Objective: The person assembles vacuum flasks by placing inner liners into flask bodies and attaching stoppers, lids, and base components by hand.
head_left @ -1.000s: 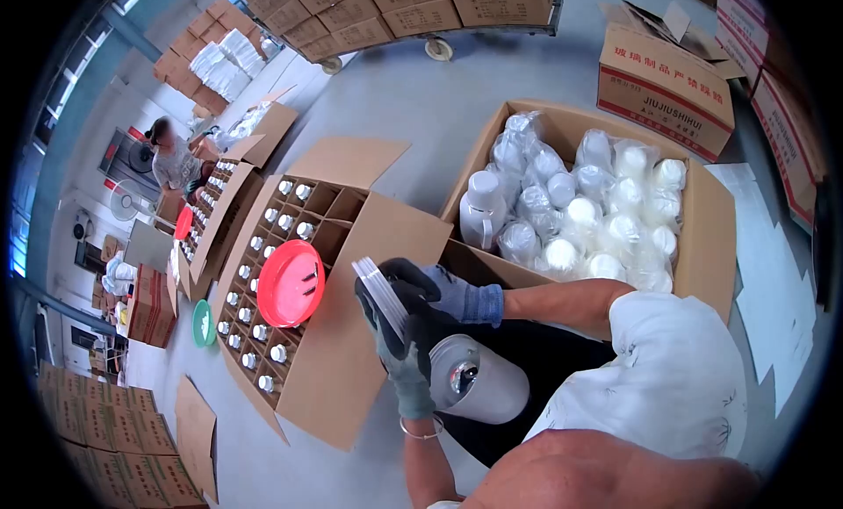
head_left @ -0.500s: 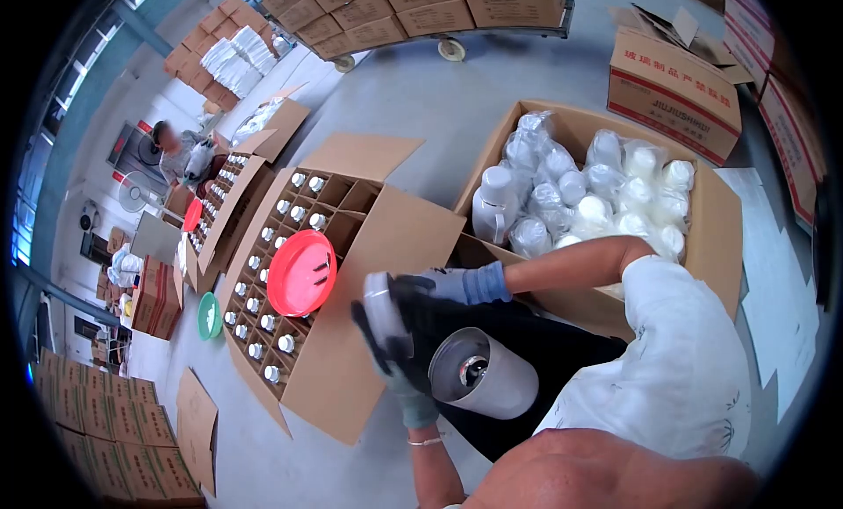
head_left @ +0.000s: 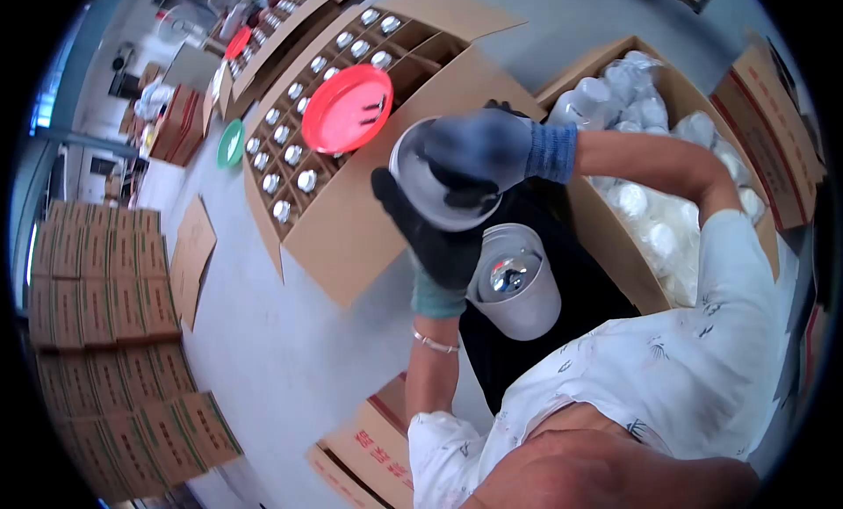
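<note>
Between my hands is a white round container (head_left: 413,164), tilted and partly hidden by my gloves. My left hand (head_left: 439,250), in a black-palmed glove with a pale green cuff and a bracelet at the wrist, holds it from below, thumb along its side. My right hand (head_left: 483,149), in a grey-blue glove, lies over its top with fingers curled; motion blurs it. Just below, on my dark-clothed lap, a whitish open cylinder (head_left: 524,303) leans, with a shiny silver piece (head_left: 509,275) inside.
A divided carton (head_left: 351,254) holds several silver-capped bottles, with a red tray (head_left: 338,127) of small dark pieces on top. At right, an open carton (head_left: 615,245) contains plastic-wrapped white bottles (head_left: 632,202). A green bowl (head_left: 230,144) and stacked cartons (head_left: 97,311) are at left.
My view has turned and dropped, so the cartons appear shifted. The white container is raised and tilted differently between my hands, and my right hand has moved over its top.
</note>
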Demonstrator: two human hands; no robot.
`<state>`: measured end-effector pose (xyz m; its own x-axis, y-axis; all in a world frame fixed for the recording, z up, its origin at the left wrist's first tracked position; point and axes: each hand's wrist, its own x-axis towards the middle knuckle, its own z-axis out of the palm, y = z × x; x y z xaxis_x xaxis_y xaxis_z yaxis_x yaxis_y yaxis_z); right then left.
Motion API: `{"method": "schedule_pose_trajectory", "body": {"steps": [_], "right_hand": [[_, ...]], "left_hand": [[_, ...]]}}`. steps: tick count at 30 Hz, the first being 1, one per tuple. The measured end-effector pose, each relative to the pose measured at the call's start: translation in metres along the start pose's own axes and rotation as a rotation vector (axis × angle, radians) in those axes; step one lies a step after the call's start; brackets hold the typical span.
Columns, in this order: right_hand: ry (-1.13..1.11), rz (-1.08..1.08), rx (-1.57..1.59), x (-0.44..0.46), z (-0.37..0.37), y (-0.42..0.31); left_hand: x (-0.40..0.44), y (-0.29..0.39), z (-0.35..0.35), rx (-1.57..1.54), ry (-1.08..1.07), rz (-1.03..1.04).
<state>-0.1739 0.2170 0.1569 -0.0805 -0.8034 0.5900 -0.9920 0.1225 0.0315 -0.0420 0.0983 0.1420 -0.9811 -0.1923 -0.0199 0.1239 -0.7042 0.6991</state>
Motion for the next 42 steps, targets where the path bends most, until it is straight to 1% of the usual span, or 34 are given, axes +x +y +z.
{"method": "schedule_pose_trajectory", "body": {"steps": [1,2,3,4,5,6,7,8,9,11,12,13,15,16,17,18,21,22,23,25,26,29,31,33,34,35,36,38,39,40,41,42], "right_hand": [[0.069,0.133,0.055,-0.001,0.010,-0.007],[0.137,0.268,0.102,-0.001,0.019,-0.010],[0.164,0.247,0.031,-0.002,0.025,-0.010],[0.192,0.228,-0.041,-0.004,0.031,-0.010],[0.221,0.217,-0.112,-0.004,0.034,-0.012],[0.247,0.369,0.299,0.001,0.036,-0.011],[0.286,0.327,0.293,0.000,0.039,-0.010],[0.324,0.291,0.288,-0.005,0.044,-0.010],[0.316,0.331,0.457,-0.010,0.052,-0.006],[0.328,0.423,0.796,-0.016,0.064,-0.002],[0.348,0.581,1.244,-0.018,0.072,-0.001],[0.354,0.754,1.702,-0.024,0.078,-0.008],[0.237,0.767,2.042,-0.050,0.096,-0.009],[0.170,0.793,2.199,-0.063,0.105,-0.009],[0.081,0.822,2.114,-0.074,0.101,-0.015],[-0.011,0.838,2.021,-0.085,0.095,-0.016],[-0.292,0.817,1.701,-0.099,0.055,-0.002],[-0.335,1.051,1.556,-0.098,0.032,-0.002],[-0.253,1.074,1.498,-0.107,0.031,-0.006],[-0.099,1.117,1.367,-0.126,0.029,-0.014],[0.041,0.976,1.326,-0.130,0.040,-0.028],[0.066,0.843,1.348,-0.126,0.042,-0.066],[0.041,0.799,1.296,-0.116,0.043,-0.085],[-0.012,0.633,1.020,-0.105,0.042,-0.091],[-0.065,0.595,1.028,-0.103,0.045,-0.087],[-0.118,0.555,1.039,-0.099,0.048,-0.084],[-0.178,0.593,1.212,-0.091,0.049,-0.081],[-0.291,0.536,1.451,-0.082,0.055,-0.074],[-0.345,0.507,1.570,-0.080,0.062,-0.069],[-0.363,0.518,1.603,-0.077,0.063,-0.065],[-0.344,0.436,1.521,-0.078,0.065,-0.060],[-0.326,0.357,1.441,-0.081,0.067,-0.056]], "left_hand": [[0.002,-0.001,0.001,-0.270,-0.033,-0.125],[0.009,-0.003,0.000,-0.128,-0.041,-0.061],[0.010,-0.016,0.011,-0.092,0.141,0.039],[0.015,-0.022,0.006,0.033,0.140,0.153],[0.019,-0.029,-0.014,0.194,0.107,0.250],[0.023,-0.036,-0.034,0.351,0.089,0.353],[0.022,-0.028,-0.034,0.661,-0.007,0.458],[0.023,-0.020,-0.033,0.989,-0.071,0.609],[0.023,-0.012,-0.032,1.248,-0.110,0.789],[0.023,-0.006,-0.027,1.331,-0.139,0.751],[0.026,-0.003,-0.023,1.429,-0.169,0.901],[0.026,0.001,-0.026,1.508,-0.247,0.923],[0.025,0.012,-0.038,1.655,-0.420,0.941],[0.026,0.014,-0.039,1.691,-0.489,0.918],[0.023,0.015,-0.039,1.723,-0.563,0.891],[0.016,0.015,-0.036,1.707,-0.600,0.822],[-0.007,0.022,-0.047,1.578,-0.706,0.610],[-0.015,0.025,-0.051,1.642,-0.753,0.569],[-0.024,0.020,-0.056,1.591,-0.786,0.563],[-0.034,0.016,-0.050,1.623,-0.941,0.394],[-0.036,0.016,-0.046,1.626,-0.940,0.384],[-0.030,0.013,-0.040,1.575,-1.017,0.307],[-0.030,0.004,-0.047,1.584,-1.020,0.279],[-0.033,0.003,-0.050,1.607,-1.027,0.254],[-0.041,0.003,-0.051,1.632,-0.998,0.260],[-0.052,0.002,-0.048,1.691,-0.914,0.234],[-0.064,0.001,-0.042,1.750,-0.829,0.206],[-0.082,-0.001,-0.021,1.857,-0.682,0.144],[-0.088,-0.008,-0.023,1.860,-0.615,0.185],[-0.088,-0.007,-0.025,1.779,-0.592,0.192],[-0.084,-0.005,-0.028,1.695,-0.569,0.200],[-0.079,-0.005,-0.043,1.525,-0.569,0.280]]}}
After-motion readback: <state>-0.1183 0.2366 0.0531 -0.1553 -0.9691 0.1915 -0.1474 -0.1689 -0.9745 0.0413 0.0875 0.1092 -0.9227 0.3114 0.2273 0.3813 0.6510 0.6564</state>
